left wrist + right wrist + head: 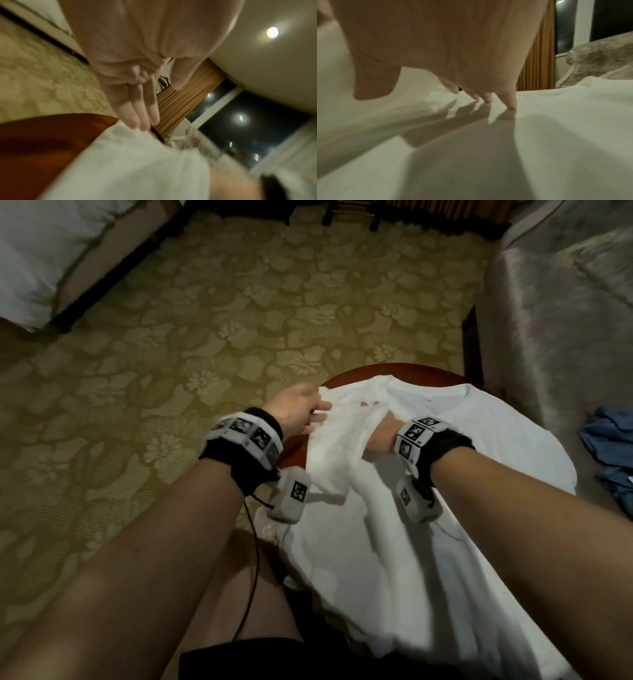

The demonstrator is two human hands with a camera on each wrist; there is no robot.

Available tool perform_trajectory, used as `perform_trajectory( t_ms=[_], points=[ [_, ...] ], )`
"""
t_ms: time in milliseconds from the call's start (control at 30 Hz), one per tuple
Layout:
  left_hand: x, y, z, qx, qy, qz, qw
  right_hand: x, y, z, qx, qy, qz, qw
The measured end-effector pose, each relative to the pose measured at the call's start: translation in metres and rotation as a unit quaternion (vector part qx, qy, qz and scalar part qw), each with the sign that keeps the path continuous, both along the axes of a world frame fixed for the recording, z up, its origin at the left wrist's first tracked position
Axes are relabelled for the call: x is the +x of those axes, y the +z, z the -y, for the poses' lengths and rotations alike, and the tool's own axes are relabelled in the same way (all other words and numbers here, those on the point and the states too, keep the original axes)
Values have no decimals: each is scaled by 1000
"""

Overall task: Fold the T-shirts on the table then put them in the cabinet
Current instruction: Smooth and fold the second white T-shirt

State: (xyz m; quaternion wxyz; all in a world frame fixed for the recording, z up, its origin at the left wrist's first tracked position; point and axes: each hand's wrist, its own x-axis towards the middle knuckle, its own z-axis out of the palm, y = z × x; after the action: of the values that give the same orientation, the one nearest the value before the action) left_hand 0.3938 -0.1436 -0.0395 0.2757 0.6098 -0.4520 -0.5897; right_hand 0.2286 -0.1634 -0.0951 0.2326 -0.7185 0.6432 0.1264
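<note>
A white T-shirt (445, 446) lies spread over a round reddish wooden table (394, 369), collar at the far side. Its left part is lifted and folded inward over my right hand (376, 422). In the right wrist view that hand's straight fingers (510, 100) press their tips down on the T-shirt (556, 121). My left hand (308, 412) is at the shirt's left shoulder edge. Its fingers (137, 115) are straight and touch the rim of the T-shirt (128, 169) above the table (42, 142), with the thumb held apart.
A grey upholstered armchair (565, 320) stands right of the table, with a blue garment (609, 446) lying on it. A bed with white linen (41, 251) is at the far left. Patterned carpet (205, 320) spreads beyond the table. My bare knees sit at the table's near edge.
</note>
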Motion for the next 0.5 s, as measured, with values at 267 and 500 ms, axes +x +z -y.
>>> perform_trajectory(
  t_ms=[267,500],
  points=[
    [-37,-55,-13,-31,-323,472,819,-48,11,-27,14,-114,74,991],
    [-53,-52,5,-15,-297,578,760,-112,12,-54,-10,-176,71,982]
  ],
)
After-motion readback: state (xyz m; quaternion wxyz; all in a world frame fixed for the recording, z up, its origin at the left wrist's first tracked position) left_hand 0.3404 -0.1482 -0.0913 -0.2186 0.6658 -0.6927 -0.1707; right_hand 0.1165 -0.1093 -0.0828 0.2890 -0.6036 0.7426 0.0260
